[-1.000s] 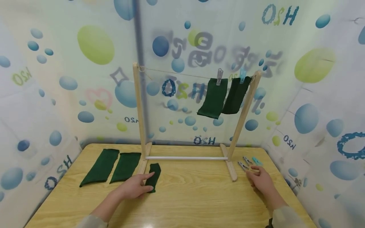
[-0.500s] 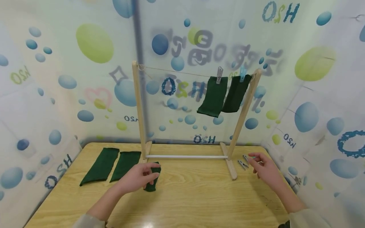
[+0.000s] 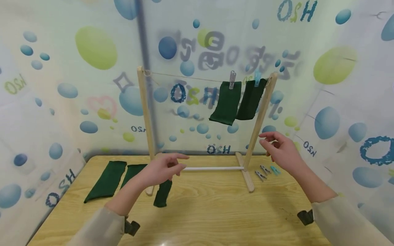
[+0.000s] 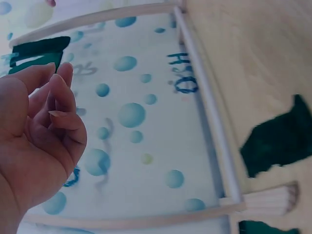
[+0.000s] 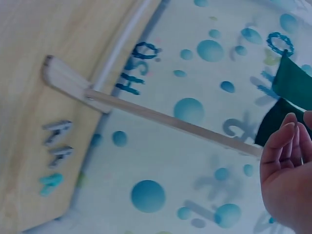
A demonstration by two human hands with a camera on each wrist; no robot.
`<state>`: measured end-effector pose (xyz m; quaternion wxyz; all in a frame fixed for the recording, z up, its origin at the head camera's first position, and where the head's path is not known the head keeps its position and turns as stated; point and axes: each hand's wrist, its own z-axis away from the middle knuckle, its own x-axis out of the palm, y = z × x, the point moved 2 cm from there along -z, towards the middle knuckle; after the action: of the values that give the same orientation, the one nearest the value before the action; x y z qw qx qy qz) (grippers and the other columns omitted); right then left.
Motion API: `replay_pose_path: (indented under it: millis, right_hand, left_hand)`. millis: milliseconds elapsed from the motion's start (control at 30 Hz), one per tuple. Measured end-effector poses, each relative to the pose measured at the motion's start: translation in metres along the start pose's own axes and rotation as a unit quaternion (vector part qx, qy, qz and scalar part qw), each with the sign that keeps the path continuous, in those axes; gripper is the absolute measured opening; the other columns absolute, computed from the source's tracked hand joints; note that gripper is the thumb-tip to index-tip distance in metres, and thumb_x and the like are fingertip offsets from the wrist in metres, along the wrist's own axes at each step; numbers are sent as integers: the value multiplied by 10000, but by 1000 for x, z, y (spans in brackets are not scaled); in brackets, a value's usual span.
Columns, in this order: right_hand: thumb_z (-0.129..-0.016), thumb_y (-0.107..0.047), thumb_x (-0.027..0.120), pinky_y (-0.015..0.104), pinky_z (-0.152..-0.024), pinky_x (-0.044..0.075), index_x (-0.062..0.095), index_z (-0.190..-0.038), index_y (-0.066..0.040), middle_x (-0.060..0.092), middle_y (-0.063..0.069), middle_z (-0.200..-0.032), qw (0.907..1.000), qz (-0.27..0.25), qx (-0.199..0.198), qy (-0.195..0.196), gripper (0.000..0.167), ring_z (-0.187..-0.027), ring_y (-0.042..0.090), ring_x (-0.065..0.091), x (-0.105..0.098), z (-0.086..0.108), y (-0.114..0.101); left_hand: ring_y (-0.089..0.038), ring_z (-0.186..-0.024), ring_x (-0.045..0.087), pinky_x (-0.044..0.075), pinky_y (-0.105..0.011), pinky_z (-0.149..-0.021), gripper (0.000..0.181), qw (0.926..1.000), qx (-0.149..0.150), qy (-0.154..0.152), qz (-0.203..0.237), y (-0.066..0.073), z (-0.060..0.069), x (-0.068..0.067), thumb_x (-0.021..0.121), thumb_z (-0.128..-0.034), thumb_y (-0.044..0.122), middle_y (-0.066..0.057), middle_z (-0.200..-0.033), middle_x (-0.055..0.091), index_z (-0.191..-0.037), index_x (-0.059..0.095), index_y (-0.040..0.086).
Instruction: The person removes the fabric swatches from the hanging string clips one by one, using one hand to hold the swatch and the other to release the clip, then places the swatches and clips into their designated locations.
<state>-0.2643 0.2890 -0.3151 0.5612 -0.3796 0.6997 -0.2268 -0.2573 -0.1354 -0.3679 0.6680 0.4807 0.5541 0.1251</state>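
Both hands are raised in the air, fingers loosely bent, with nothing in them. My left hand (image 3: 161,169) is in front of the rack's left foot, above a small dark green cloth (image 3: 163,194) on the table. Beside the right post my right hand (image 3: 281,150) is lifted above two grey clothespins (image 3: 260,175) and a teal clothespin (image 3: 275,170). Two green cloths hang on the string: the left cloth (image 3: 227,102) under a grey clothespin (image 3: 232,80), the right cloth (image 3: 250,100) under a light blue clothespin (image 3: 257,78). In the right wrist view, the fingers overlap the hanging cloths (image 5: 295,85).
The wooden rack has a left post (image 3: 144,112), a right post (image 3: 260,123), a string (image 3: 184,77) and a white lower bar (image 3: 212,168). Two more green cloths (image 3: 106,181) lie at the left of the table (image 3: 209,212). A patterned curtain surrounds it.
My left hand has come off the small cloth and risen to the right. The right hand has left the loose clothespins, moving upward. The head view has shifted slightly.
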Motion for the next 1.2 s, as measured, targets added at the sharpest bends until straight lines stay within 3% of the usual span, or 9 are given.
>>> replay_pose_path:
  millis: [233, 500, 600, 767, 900, 1033, 1200]
  right_hand:
    - [-1143, -347, 610, 290, -567, 526, 662, -1429, -93, 623, 51, -1091, 9991, 236, -347, 56, 386, -729, 140, 636, -8, -30, -44]
    - [-1140, -388, 606, 259, -662, 568, 643, -1458, -91, 617, 52, -1152, 9975, 358, -588, 151, 437, -787, 142, 656, -17, -58, -88]
    - [-1138, -385, 606, 260, -670, 556, 641, -1457, -104, 612, 37, -1172, 9968, 378, -661, 240, 427, -776, 156, 652, -20, -65, -102]
    - [-1134, -382, 607, 263, -658, 537, 622, -1480, -111, 585, 31, -1217, 9959, 340, -738, 400, 440, -763, 177, 636, -24, -77, -122]
    - [-1133, -382, 605, 243, -640, 539, 593, -1519, -108, 595, 77, -1309, 9956, 246, -731, 538, 474, -741, 121, 623, -23, -86, -132]
    - [-1138, -362, 601, 231, -631, 534, 554, -1575, -121, 577, 135, -1481, 9953, 158, -791, 538, 501, -751, 75, 629, -18, -93, -140]
    - [-1141, -312, 605, 232, -631, 550, 492, -1642, -159, 509, 133, -1632, 9952, 85, -864, 451, 535, -769, 66, 646, -11, -102, -148]
  left_hand:
    - [-256, -692, 666, 543, -380, -642, 391, 9991, 224, 359, -31, 41, -35, -17, 615, -1145, 351, -60, -930, 742, -1498, 689, 201]
    - [-230, -713, 694, 531, -380, -665, 402, 9946, 597, 845, -67, 73, -83, -28, 607, -1143, 415, -65, -1063, 763, -1472, 711, 208]
    - [-220, -752, 729, 560, -385, -694, 429, 9938, 550, 963, 44, 83, -98, -30, 609, -1141, 421, -39, -1128, 763, -1498, 684, 195]
    - [-220, -907, 796, 653, -458, -818, 468, 9909, 463, 1062, 681, 101, -123, -31, 611, -1145, 384, -63, -1316, 730, -1568, 611, 184]
    - [-228, -1067, 805, 661, -473, -916, 512, 9818, 408, 1251, 1368, 113, -142, -31, 598, -1153, 361, -73, -1494, 647, -1634, 526, 202]
    - [-248, -1144, 794, 666, -409, -897, 550, 9706, 379, 1427, 1900, 120, -157, -29, 600, -1153, 337, -77, -1583, 586, -1671, 470, 204]
    - [-287, -1194, 780, 670, -408, -902, 601, 9625, 508, 1417, 2258, 128, -169, -24, 629, -1141, 293, -121, -1613, 564, -1696, 427, 179]
